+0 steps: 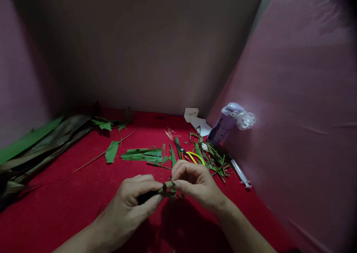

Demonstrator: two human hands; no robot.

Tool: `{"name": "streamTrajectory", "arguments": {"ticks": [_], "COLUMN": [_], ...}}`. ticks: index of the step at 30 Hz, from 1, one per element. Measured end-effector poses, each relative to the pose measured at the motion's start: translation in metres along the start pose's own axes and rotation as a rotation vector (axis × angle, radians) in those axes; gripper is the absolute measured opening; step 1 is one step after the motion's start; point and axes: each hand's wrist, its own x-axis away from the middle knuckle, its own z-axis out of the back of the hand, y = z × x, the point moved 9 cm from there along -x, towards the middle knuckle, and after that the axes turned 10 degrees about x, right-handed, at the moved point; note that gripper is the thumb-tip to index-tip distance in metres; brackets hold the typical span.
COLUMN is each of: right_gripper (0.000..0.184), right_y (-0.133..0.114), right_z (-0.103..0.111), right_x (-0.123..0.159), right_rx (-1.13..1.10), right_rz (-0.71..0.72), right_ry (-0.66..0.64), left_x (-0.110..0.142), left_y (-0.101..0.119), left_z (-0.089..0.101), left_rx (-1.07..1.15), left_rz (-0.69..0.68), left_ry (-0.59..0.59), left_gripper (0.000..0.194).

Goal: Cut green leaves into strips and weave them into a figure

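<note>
Between my two hands is a small piece of rolled or folded leaf [168,186], dull green and brown. My left hand [136,197] pinches its left end between thumb and forefinger. At the other end, the thumb and fingertips of my right hand [195,182] close on it. Just beyond my right hand lie scissors [192,156] with yellow and red handles, partly hidden by the fingers. Cut green leaf strips [142,155] lie flat on the red cloth [72,204] past my left hand.
Large long leaves [47,137] lie along the left. Several toothpicks [169,134] sit near the middle. Leaf scraps and stems [216,158], a syringe [240,174], a purple tumbler [221,128] with plastic wrap and white papers [199,124] stand or lie by the right wall.
</note>
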Motion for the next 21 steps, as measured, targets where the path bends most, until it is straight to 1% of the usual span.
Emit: {"name": "streamTrajectory", "arguments": {"ticks": [4,9,15,18,21], "right_gripper": [0.017,0.016,0.013,0.012,0.013], "right_y": [0.0056,0.0086,0.0038,0.0032,0.0026], "right_z": [-0.0005,0.0074,0.0040,0.0021,0.0022], "right_x": [0.0008,0.0012,-0.0001,0.0007,0.0021], "right_rx": [-0.074,-0.093,-0.034,-0.005,0.073], "right_rz": [-0.045,-0.088,-0.032,-0.023,-0.011], "right_ry": [0.024,0.086,0.084,0.106,0.117], "left_x": [0.0000,-0.0004,-0.0020,-0.0026,-0.0024], "left_y": [0.0002,-0.0044,-0.0006,0.0002,-0.0005], "left_z": [-0.0023,0.0000,-0.0003,-0.0021,-0.0027], "left_rx": [-0.015,0.022,0.027,0.023,0.011], "left_rz": [-0.009,0.023,-0.002,-0.011,-0.016], "left_ry": [-0.013,0.000,-0.002,-0.012,-0.018], "left_gripper": [0.021,0.019,0.019,0.020,0.019]}}
